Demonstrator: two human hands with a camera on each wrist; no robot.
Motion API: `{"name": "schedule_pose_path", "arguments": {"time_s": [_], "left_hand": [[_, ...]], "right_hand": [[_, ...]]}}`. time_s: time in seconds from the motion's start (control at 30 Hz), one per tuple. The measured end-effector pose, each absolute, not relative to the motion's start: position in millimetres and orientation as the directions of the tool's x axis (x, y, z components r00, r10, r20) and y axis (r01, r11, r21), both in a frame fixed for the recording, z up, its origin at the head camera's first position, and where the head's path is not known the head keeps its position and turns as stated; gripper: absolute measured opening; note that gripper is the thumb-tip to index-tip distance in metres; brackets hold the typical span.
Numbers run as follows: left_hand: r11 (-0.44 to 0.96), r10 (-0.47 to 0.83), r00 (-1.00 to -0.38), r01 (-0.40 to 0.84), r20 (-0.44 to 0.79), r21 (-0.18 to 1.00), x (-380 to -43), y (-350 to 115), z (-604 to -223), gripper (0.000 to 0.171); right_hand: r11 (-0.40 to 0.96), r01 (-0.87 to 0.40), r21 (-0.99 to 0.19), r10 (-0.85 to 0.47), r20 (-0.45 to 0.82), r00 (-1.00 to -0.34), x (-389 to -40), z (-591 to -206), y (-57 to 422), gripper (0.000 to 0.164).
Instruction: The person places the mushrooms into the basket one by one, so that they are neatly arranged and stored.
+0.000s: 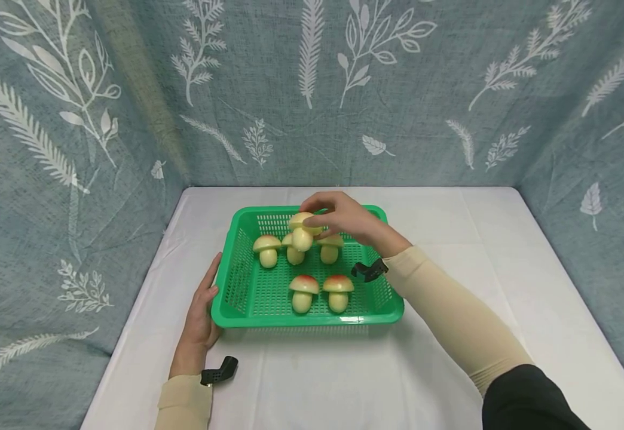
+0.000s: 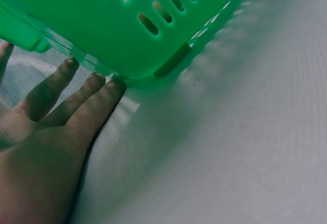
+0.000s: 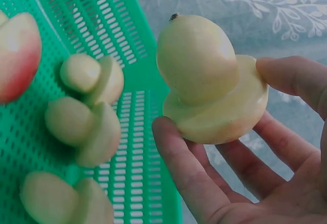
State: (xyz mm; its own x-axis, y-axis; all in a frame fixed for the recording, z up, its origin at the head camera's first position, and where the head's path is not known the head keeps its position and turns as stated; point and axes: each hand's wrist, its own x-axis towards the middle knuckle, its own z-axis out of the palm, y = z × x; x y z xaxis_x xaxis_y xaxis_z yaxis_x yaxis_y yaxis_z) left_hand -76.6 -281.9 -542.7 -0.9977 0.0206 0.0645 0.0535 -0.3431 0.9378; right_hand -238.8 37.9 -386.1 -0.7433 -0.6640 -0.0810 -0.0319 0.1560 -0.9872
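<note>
My right hand (image 1: 346, 216) pinches a toy mushroom (image 3: 199, 63) by the edge of its cap, above the back part of a green basket (image 1: 312, 321). In the right wrist view its pale stem points up and away from my palm, with fingertips around the cap. Inside the basket, a back row holds mushrooms, among them a left one (image 1: 267, 251) and a right one (image 1: 329, 248). Two red-topped mushrooms (image 1: 303, 292) lie side by side nearer the front. My left hand (image 1: 200, 313) rests against the basket's left side, its fingers (image 2: 84, 94) fairly straight and touching the wall.
A white cloth (image 1: 441, 239) covers the table under the basket. Grey-green fabric with white leaf prints (image 1: 269, 89) hangs behind and at both sides. Black wrist cameras (image 1: 220, 370) sit on both wrists; the right one hangs over the basket's right part.
</note>
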Motion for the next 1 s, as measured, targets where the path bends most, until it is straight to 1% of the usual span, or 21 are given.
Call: {"name": "schedule_pose_path", "arguments": {"time_s": [0.33, 0.43, 0.57, 0.8, 1.0], "left_hand": [[-0.346, 0.003, -0.999, 0.037, 0.040, 0.937, -76, -279, -540, 0.073], [-0.346, 0.005, -0.999, 0.039, 0.044, 0.938, -76, -279, -540, 0.072], [-0.347, 0.008, -0.999, 0.042, 0.048, 0.937, -75, -280, -540, 0.072], [-0.348, 0.006, -0.999, 0.046, 0.052, 0.936, -73, -281, -540, 0.072], [-0.346, 0.018, -0.998, 0.048, 0.058, 0.937, -73, -279, -541, 0.071]], "right_hand": [[0.184, -0.070, -0.981, -0.682, -0.076, -0.728, -230, -395, 16, 0.030], [0.207, -0.086, -0.975, -0.681, -0.080, -0.728, -227, -398, 10, 0.032], [0.230, -0.098, -0.968, -0.695, -0.092, -0.713, -222, -401, 2, 0.034], [0.238, -0.097, -0.966, -0.710, -0.105, -0.696, -216, -412, -17, 0.030], [0.278, -0.109, -0.954, -0.711, -0.128, -0.692, -211, -418, -24, 0.028]]}}
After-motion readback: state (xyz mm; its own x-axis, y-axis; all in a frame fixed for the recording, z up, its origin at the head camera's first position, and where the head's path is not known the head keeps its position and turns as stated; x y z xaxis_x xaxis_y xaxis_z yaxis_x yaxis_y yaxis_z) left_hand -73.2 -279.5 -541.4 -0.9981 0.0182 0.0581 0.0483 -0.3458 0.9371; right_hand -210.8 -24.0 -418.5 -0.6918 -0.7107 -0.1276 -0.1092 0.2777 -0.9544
